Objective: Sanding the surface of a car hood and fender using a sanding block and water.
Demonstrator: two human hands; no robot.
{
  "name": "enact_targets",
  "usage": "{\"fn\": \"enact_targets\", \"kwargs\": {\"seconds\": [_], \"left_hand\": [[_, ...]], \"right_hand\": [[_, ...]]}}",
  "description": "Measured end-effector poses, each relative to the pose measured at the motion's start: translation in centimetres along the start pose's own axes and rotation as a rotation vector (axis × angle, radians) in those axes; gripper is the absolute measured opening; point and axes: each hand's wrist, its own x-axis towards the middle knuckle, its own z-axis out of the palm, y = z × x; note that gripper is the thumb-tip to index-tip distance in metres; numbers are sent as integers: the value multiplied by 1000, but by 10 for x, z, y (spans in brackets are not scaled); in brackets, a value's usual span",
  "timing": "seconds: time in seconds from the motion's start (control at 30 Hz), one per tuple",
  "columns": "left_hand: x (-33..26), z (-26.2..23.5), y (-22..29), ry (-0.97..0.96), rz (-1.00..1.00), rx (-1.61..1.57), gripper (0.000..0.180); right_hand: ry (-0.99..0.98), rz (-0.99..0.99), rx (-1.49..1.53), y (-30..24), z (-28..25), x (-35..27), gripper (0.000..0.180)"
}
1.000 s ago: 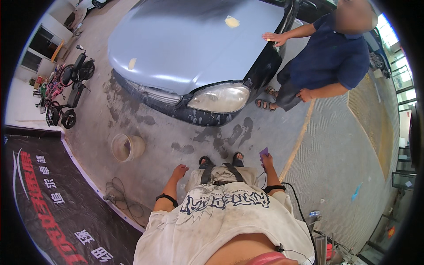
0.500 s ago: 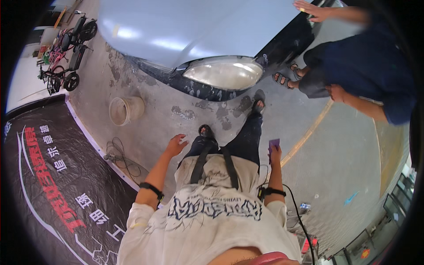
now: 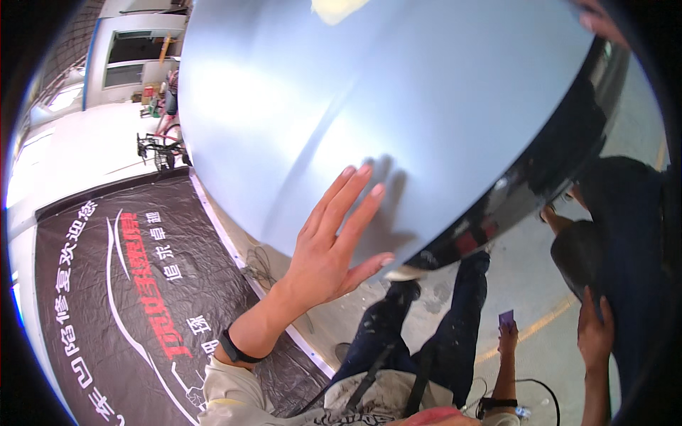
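A pale blue-grey car hood fills the upper middle of the view. My left hand is over its near edge with the fingers stretched out, holding nothing. Its shadow falls on the panel close by the fingertips; whether they touch I cannot tell. Down at my right side, my right hand is closed on a flat purple pad, well apart from the car. A pale yellow patch shows on the hood near the top edge of the view. Only a sliver of the headlight shows below the hood.
On the right stands another person in dark clothes, one hand by the hood's far right edge, the other hanging low. A dark printed banner covers the left. Beyond it are a bicycle and a cable on the floor.
I have come closer to the car, and the hood fills more of the view. My left hand has risen from my side to the hood; the right still holds the purple pad low.
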Motion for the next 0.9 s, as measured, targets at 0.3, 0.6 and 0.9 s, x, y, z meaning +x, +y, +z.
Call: {"fn": "enact_targets", "kwargs": {"seconds": [0.3, 0.6, 0.9], "left_hand": [[112, -5, 3, -86, -39, 197, 95], [191, 14, 7, 64, 47, 254, 113], [173, 4, 8, 172, -44, 383, 110]], "right_hand": [[-12, -41, 39, -52, 21, 20, 34], [-142, 195, -60, 36, -39, 42, 63], [-68, 89, -49, -11, -31, 54, 50]]}}
